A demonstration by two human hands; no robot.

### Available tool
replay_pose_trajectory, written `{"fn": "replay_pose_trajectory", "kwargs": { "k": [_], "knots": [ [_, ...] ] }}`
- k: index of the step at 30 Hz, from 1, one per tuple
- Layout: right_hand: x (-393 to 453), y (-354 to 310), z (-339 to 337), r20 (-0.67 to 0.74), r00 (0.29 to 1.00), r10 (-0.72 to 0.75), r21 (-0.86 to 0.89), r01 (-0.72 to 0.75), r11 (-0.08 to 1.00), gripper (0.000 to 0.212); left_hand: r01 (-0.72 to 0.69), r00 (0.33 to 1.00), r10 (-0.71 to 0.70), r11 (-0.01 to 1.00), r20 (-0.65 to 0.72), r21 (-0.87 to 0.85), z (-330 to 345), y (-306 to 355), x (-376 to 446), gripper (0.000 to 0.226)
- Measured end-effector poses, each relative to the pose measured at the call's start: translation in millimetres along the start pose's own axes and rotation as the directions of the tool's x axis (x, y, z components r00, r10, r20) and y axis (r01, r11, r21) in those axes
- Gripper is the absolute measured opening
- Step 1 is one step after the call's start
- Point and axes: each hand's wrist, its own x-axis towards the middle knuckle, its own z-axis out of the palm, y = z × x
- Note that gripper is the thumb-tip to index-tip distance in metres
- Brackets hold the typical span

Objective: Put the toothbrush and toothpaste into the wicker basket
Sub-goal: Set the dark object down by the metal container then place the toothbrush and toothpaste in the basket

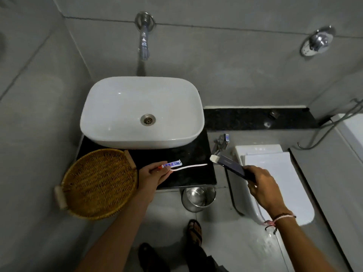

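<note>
My left hand (152, 176) grips two things together over the black counter: a small white and blue toothpaste tube (172, 164) with an orange cap, and a thin white toothbrush (189, 166) that points right. The round wicker basket (98, 183) lies just left of that hand, at the counter's front left corner, with nothing in it. My right hand (261, 185) is further right, above the toilet, shut on a dark flat phone (233, 166) that is angled up and left.
A white basin (117, 107) stands on the black counter (194, 154) behind the basket, under a chrome wall spout (144, 44). A steel bin (198, 199) stands on the floor below the counter. A white toilet (275, 173) is at the right. My feet (194, 232) are below.
</note>
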Motion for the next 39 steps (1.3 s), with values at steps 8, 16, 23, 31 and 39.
{"fn": "replay_pose_trajectory", "kwargs": {
  "k": [8, 16, 23, 31, 39],
  "knots": [
    [-24.2, 52.6, 91.5, 0.347, 0.871, 0.347, 0.02, -0.377, 0.926, 0.043, -0.019, 0.998, 0.009, 0.99, 0.069, 0.143, 55.8, -15.1, 14.1, 0.024],
    [37.8, 72.1, 193.3, 0.48, 0.823, 0.306, 0.002, -0.35, 0.937, 0.027, -0.111, 0.994, 0.104, 0.974, 0.047, 0.2, 91.4, -12.8, 35.5, 0.024],
    [85.1, 88.1, 263.0, 0.546, 0.812, 0.209, 0.047, -0.279, 0.959, 0.017, -0.129, 0.988, 0.145, 0.966, -0.06, 0.225, 98.2, -15.7, 38.2, 0.03],
    [77.5, 103.6, 284.7, 0.605, 0.794, 0.059, -0.096, 0.0, 0.995, 0.101, -0.123, 0.989, 0.137, 0.967, -0.05, 0.225, 115.8, -24.3, 40.1, 0.038],
    [74.9, 99.2, 266.0, 0.594, 0.803, 0.053, -0.178, 0.067, 0.982, 0.112, -0.134, 0.989, 0.144, 0.97, -0.033, 0.204, 114.3, -16.1, 27.4, 0.033]
  ]
}}
